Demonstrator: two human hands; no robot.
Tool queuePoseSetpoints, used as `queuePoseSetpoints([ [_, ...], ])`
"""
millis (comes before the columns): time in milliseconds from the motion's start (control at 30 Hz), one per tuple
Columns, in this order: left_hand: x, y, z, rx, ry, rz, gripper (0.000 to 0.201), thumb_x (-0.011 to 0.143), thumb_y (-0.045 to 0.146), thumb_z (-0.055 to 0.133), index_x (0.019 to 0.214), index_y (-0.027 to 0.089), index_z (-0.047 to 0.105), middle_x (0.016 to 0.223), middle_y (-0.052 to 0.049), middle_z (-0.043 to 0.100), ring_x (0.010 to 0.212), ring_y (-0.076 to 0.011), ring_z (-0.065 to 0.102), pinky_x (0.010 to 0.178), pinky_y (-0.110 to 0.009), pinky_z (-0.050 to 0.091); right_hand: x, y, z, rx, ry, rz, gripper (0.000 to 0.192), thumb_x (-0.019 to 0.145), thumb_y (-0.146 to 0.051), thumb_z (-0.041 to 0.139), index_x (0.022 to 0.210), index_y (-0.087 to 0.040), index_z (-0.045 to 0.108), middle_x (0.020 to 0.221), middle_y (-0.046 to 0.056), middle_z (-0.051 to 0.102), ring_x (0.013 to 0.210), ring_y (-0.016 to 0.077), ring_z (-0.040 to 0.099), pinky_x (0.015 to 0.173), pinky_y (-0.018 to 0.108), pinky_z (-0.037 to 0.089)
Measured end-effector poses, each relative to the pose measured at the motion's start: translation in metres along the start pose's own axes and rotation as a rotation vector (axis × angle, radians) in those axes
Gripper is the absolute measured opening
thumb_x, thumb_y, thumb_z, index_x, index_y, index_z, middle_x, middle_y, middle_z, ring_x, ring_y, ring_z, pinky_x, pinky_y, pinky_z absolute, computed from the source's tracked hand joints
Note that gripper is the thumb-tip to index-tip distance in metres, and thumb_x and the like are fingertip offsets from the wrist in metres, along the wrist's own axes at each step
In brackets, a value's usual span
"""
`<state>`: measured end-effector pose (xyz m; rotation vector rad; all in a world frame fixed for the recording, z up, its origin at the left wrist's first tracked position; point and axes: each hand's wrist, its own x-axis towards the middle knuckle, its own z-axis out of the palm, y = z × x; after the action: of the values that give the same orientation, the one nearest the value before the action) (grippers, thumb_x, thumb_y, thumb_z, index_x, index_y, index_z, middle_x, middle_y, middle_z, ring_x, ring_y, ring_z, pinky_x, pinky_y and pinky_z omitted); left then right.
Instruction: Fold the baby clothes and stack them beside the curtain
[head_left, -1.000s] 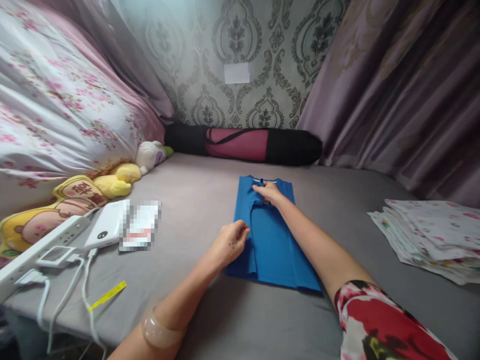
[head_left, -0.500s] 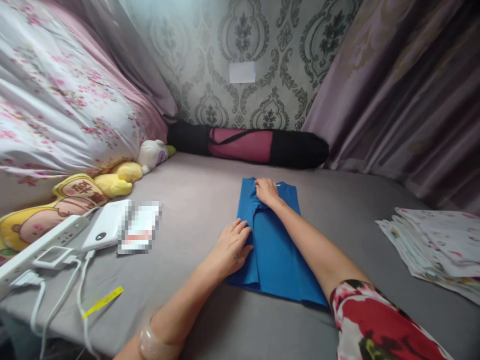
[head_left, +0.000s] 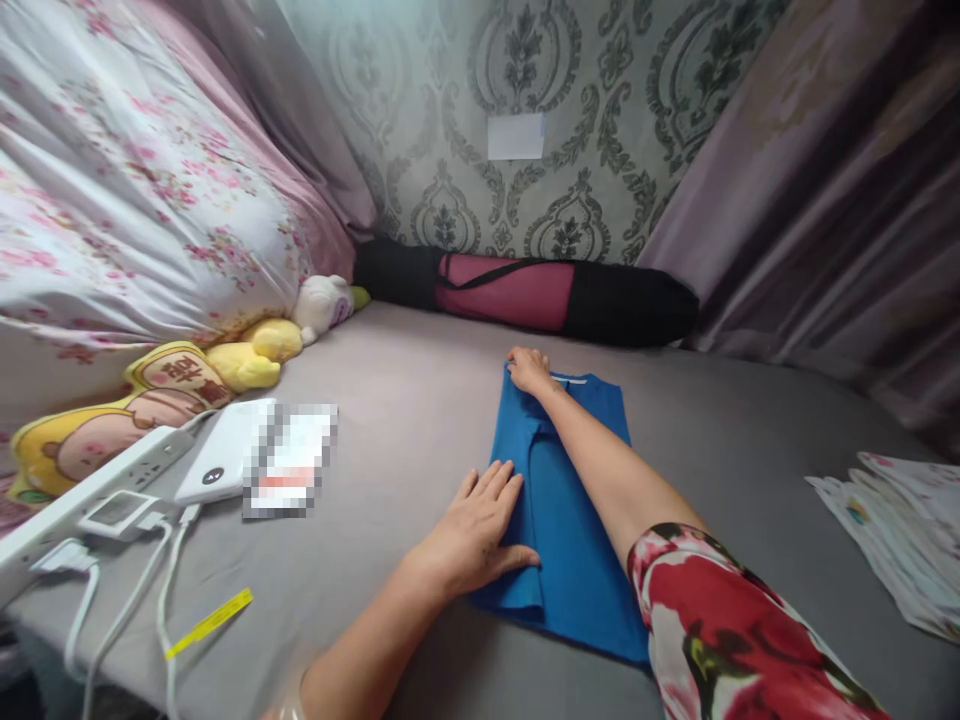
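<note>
A blue shirt (head_left: 577, 540) lies on the grey bed sheet, its left side folded inward in a long strip. At the far end, its neckline shows a thin white edge. My left hand (head_left: 480, 530) rests flat on the near part of the folded strip, fingers and thumb apart. Reaching across the shirt, my right hand (head_left: 529, 370) is at its far left corner, fingers curled over the edge and closed on the cloth. The right forearm and floral sleeve hide part of the shirt's right side.
A stack of printed cloths (head_left: 892, 540) lies at the right. Along the wall rests a black and pink long bag (head_left: 517, 295). Plush toys (head_left: 259, 352), a power strip (head_left: 142, 465), a white power bank (head_left: 225, 455), cables and a yellow strip (head_left: 210, 622) occupy the left side.
My right hand has shifted from the neckline area to the shirt's far left corner, uncovering more of the neckline. My left hand has spread its thumb wider on the folded strip. The view has turned slightly.
</note>
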<state>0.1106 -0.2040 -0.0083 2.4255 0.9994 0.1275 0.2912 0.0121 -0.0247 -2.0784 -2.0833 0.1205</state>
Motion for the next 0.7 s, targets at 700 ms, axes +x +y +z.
queuePoseSetpoints([
  [700,0.001,0.006,-0.006,-0.033,-0.092,0.013,0.118,0.066,0.084,0.049,0.152,0.008,0.018,0.156,-0.023,0.011,0.145,-0.0358,0.005,0.116,-0.059,0.009,-0.041,-0.015,0.018,0.015,-0.125,-0.159,0.066,0.099,-0.047,0.021,0.149,-0.005,0.027,0.158,0.014,0.022,0.146,0.0259,0.013,0.117,0.046,0.007],
])
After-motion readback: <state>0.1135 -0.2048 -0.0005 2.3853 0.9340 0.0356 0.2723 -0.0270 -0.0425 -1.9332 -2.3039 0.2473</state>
